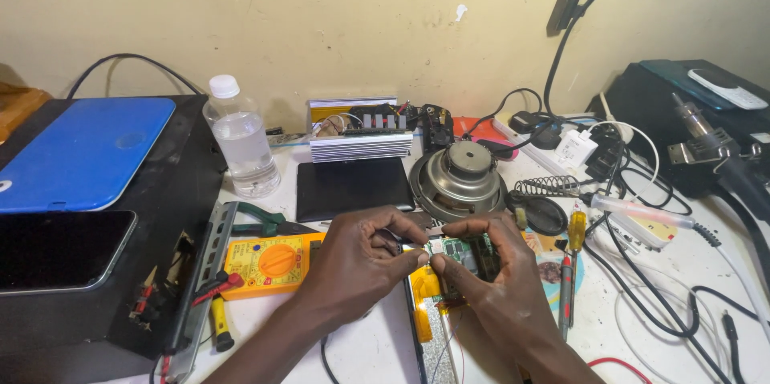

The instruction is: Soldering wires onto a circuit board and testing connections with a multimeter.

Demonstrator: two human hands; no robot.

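Observation:
Both my hands meet over a small green circuit board [459, 251] at the front middle of the white bench. My left hand [361, 264] pinches the board's left end with thumb and forefinger. Its right side sits under the curled fingers of my right hand [497, 276]. Below the board lies an opened flat device with amber tape [423, 288] and thin wires running from it.
A yellow multimeter [271, 264] lies left of my hands. Behind them are a black tablet [351, 188], a loudspeaker [459, 179], a finned amplifier board [361, 137] and a water bottle [242, 143]. Screwdrivers [571, 264] and tangled cables lie to the right, a blue laptop [80, 151] to the left.

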